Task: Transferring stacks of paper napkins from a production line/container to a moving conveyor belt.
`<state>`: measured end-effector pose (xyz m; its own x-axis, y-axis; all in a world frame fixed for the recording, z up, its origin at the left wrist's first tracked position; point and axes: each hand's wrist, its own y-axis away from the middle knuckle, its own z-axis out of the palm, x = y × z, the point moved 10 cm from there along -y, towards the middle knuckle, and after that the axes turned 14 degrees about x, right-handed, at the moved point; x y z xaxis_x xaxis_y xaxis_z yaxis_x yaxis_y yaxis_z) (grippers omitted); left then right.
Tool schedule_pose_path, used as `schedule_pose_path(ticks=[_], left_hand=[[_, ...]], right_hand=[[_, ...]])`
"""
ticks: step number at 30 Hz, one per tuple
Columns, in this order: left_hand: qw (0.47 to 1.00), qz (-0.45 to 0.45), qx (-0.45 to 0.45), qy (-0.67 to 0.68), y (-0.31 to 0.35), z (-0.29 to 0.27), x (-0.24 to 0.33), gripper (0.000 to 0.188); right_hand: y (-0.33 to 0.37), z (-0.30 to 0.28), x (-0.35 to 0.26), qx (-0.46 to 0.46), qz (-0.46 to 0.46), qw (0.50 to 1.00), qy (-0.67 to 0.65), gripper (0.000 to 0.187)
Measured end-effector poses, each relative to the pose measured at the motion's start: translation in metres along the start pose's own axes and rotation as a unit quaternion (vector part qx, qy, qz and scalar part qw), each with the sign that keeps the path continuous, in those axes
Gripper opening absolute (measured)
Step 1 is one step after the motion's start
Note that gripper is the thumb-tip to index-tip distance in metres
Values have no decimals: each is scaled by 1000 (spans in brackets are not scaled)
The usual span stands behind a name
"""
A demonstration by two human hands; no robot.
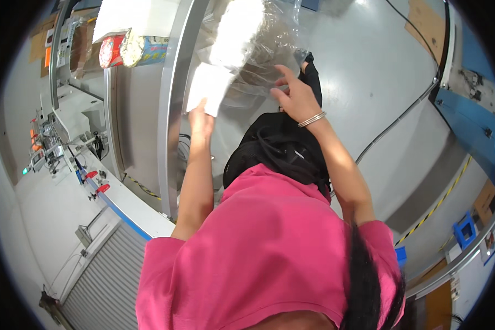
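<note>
From where I stand, I see a person in a pink shirt (258,242) who has both arms stretched forward. The left hand (202,122) is grasping a white sheet (206,88) by its near end, the thumb lying over it. The sheet is just beside a metal bar (173,121), which stands on its left.

The long side of the sheet goes away from the body and leans a little to the right, so its far end points toward a clear plastic bag (264,74). The bag is crumpled and lies ahead of both hands; there is something pale and very bright at it, but the glare (it is quite strong there) does not let me tell what. The sheet's far end overlaps the bag in my view, and I cannot say if it is inside, on top or only in front.

The right hand (300,99), with thin bracelets (312,119) on the wrist, is released: its fingers are bent and apart, and hold nothing that I can see. They point leftward, to the near right edge of the bag, very close; whether they touch, I cannot tell. For the sheet, the left hand is the nearer one; the right is well apart from it.
</note>
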<state>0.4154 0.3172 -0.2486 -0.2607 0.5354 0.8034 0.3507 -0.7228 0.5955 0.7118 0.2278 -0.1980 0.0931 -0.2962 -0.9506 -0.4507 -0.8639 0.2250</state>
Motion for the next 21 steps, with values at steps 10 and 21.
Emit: schedule_pose_path(ticks=[10, 21], left_hand=[[669, 319, 286, -608, -109, -71, 56, 46], [682, 243, 127, -678, -319, -142, -20, 42]], right_hand=[[20, -65, 84, 92, 73, 988, 103, 42], [71, -93, 117, 103, 183, 965, 156, 36]])
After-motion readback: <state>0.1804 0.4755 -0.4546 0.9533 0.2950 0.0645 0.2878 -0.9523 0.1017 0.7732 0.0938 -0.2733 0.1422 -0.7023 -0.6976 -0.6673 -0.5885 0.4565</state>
